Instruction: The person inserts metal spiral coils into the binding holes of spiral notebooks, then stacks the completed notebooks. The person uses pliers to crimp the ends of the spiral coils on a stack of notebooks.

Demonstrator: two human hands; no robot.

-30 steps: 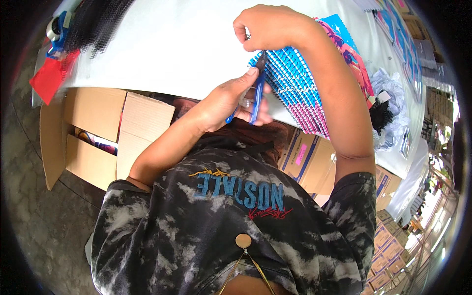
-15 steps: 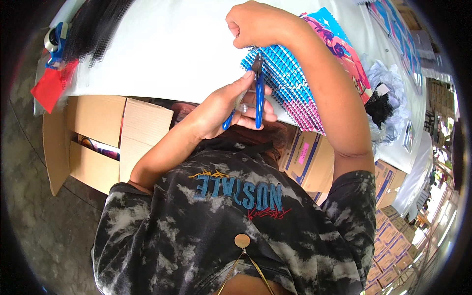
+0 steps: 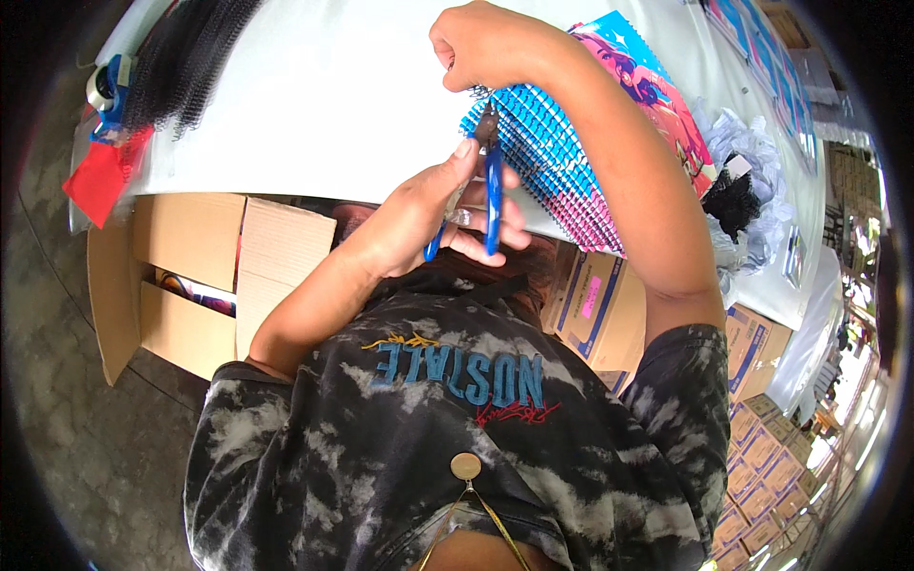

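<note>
My left hand (image 3: 447,205) holds a pair of blue-handled wire cutters (image 3: 492,195), its thumb on one handle and the fingers loosely spread behind. The dark jaws point up to the corner of a stack of spiral-bound books (image 3: 557,157), whose edge shows rows of dark coils over blue and pink. A printed cover (image 3: 681,124) with a pink and blue drawing lies to its right. My right hand (image 3: 481,43) is closed just above that corner, and a bit of black coil shows beneath it. What its fingers grip is hidden.
Black binding coils (image 3: 195,67) lie on the white table (image 3: 324,114) at far left, near a blue tape dispenser (image 3: 114,90) and a red piece (image 3: 100,181). Crumpled pale plastic (image 3: 752,152) with black coil scraps lies right. Cardboard boxes (image 3: 190,243) stand below the table edge.
Both hands have shifted slightly left in the picture, and the cutters with them. The left fingers look a little more spread. The right hand stays closed.
</note>
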